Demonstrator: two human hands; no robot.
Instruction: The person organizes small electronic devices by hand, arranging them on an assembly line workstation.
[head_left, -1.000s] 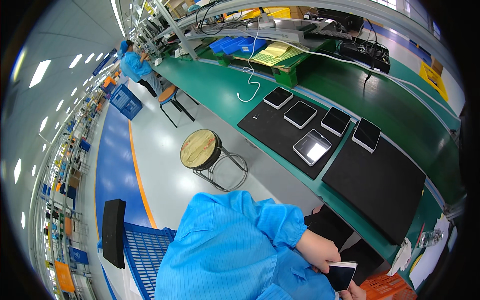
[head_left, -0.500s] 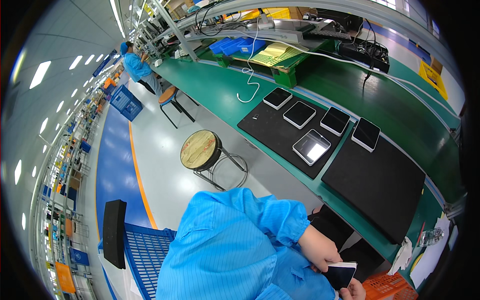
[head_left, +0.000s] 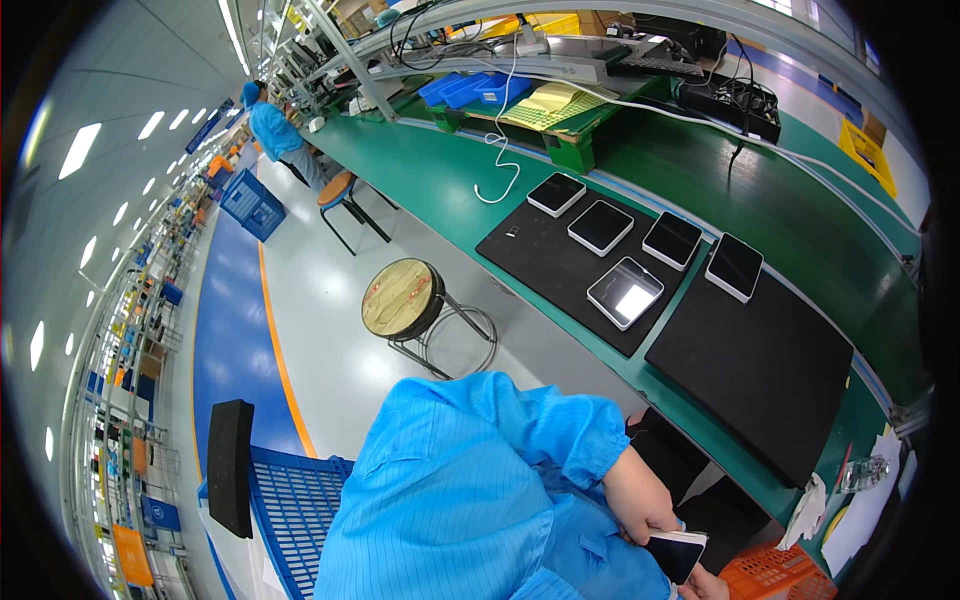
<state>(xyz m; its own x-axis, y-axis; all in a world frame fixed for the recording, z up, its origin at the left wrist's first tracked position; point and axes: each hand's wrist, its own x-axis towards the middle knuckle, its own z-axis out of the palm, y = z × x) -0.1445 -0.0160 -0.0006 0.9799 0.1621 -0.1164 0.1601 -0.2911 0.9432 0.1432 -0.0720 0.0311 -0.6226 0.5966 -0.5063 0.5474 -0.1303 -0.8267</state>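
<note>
Low in the view, beside the bench edge, I hold a flat white-edged device with a dark glossy screen (head_left: 676, 556). My left hand (head_left: 641, 502) is closed on its upper left side, the thumb near the top edge. My right hand (head_left: 708, 584) grips the lower right corner; part of that hand is cut off by the lower edge. On the bench, several similar white devices with black screens (head_left: 601, 228) lie face up on a black mat (head_left: 520, 250). Another white device (head_left: 735, 267) rests at the far edge of a second black mat (head_left: 755, 365).
An orange crate (head_left: 775, 574) stands just right of my hands. Around me are a round stool (head_left: 401, 299) and a blue plastic chair (head_left: 293, 505). A white cable (head_left: 497, 140) hangs onto the green bench (head_left: 420, 180). Farther off, a person in blue (head_left: 272, 130) works.
The held device has shifted slightly left and down, its screen tilting a little, with both hands still on it. The person at the far bench has turned or shifted slightly.
</note>
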